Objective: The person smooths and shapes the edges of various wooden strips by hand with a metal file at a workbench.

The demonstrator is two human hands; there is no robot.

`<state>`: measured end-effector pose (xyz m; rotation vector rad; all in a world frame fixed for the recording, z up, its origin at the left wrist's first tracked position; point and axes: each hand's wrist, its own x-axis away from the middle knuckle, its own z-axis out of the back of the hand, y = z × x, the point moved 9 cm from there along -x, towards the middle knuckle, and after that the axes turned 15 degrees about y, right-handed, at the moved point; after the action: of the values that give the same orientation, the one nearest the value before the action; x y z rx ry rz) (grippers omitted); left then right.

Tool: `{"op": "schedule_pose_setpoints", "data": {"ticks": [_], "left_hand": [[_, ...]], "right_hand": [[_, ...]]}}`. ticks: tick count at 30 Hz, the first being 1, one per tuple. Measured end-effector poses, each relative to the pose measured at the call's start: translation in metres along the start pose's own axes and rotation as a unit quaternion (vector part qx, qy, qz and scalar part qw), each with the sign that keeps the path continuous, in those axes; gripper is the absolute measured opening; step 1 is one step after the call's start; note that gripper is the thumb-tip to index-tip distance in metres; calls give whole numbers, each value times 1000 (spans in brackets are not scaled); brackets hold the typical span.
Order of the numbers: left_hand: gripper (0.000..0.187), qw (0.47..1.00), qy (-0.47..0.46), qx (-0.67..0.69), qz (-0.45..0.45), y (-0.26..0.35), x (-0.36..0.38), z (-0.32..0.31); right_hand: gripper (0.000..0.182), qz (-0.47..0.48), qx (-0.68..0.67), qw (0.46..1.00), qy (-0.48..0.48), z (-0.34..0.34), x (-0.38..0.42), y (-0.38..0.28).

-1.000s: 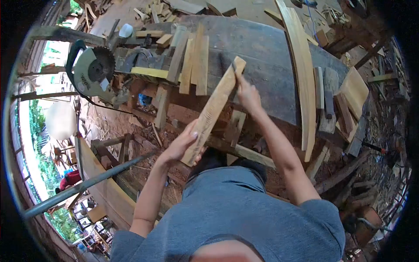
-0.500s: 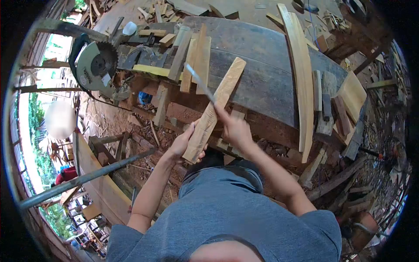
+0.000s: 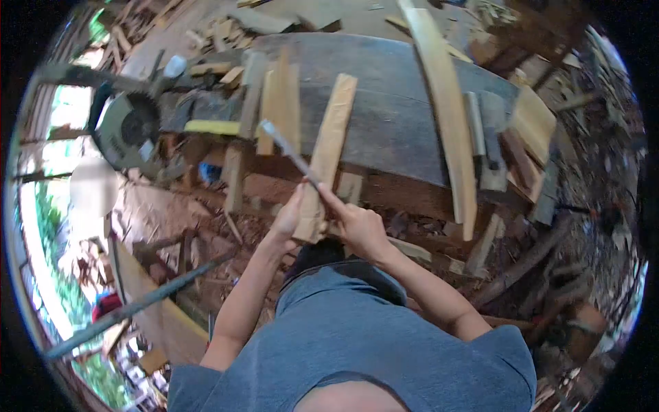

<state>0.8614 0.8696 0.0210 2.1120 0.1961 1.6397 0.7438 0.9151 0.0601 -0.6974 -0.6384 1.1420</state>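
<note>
Wooden plank (image 3: 332, 137) was in the left hand (image 3: 288, 216), held close to its near end. That hand was bent around the plank, only as far open as the wood was wide. The thumb lay up along the left edge, and some fingertips poked out at the right edge. The far end of the plank pointed up and away from the grip, toward the dark tabletop (image 3: 391, 110).

The right hand (image 3: 364, 230) was just beside the near end of the plank, on its right. It was closed tight around a long metal tool (image 3: 287, 150), with the pointing finger stretched out along it. The part inside the fist was hidden. The tool went over the plank and stuck out past its left edge, going away and to the left. Its middle was near the tip of the left thumb. I can't tell if it was pressing on the wood.

Past both hands, some wood strips (image 3: 281, 103) stood to the left of the plank. A round saw (image 3: 134, 130) was farther left. A long board (image 3: 443, 120) lay on the tabletop, ahead and to the right of the right hand. A metal pipe (image 3: 141, 305) was well apart, left of the left hand.
</note>
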Motion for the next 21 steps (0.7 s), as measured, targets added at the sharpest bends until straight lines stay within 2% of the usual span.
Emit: {"op": "schedule_pose_setpoints", "data": {"ticks": [2,4,6,8,9,11,12,13,14,16,18,20,21], "left_hand": [[62,1000,27,4,14,1,-2,-1],[61,998,59,-16,16,3,3,-3],[61,997,70,-31,-3,5,3,-5],[60,999,46,-9,-1,10,9,-13],[60,999,43,-12,-5,15,6,-13],[59,1000,21,5,-1,8,3,-5],[59,999,40,21,-2,3,0,5],[59,1000,7,26,3,-1,-5,2],[59,999,-24,34,6,-2,-5,-1],[60,999,30,30,26,-3,4,-8],[62,999,33,-5,8,-6,1,-8],[61,999,42,-5,3,-6,3,-7],[59,1000,21,12,2,-3,4,-11]], "right_hand": [[64,10,20,1000,15,4,-23,4],[61,-36,11,996,78,9,-66,23],[60,-86,17,992,86,17,-97,36],[52,-43,43,992,110,2,-91,35],[57,-16,52,994,98,2,-69,25],[68,34,-10,997,68,4,-14,1],[67,27,-4,999,30,-7,4,2],[64,33,28,999,28,-4,7,2],[61,41,58,997,25,-2,0,3],[53,40,58,990,123,-5,-39,25],[53,-77,45,995,54,14,-85,35],[47,-39,33,991,128,14,-94,37],[49,-11,21,994,109,7,-83,33]]}}
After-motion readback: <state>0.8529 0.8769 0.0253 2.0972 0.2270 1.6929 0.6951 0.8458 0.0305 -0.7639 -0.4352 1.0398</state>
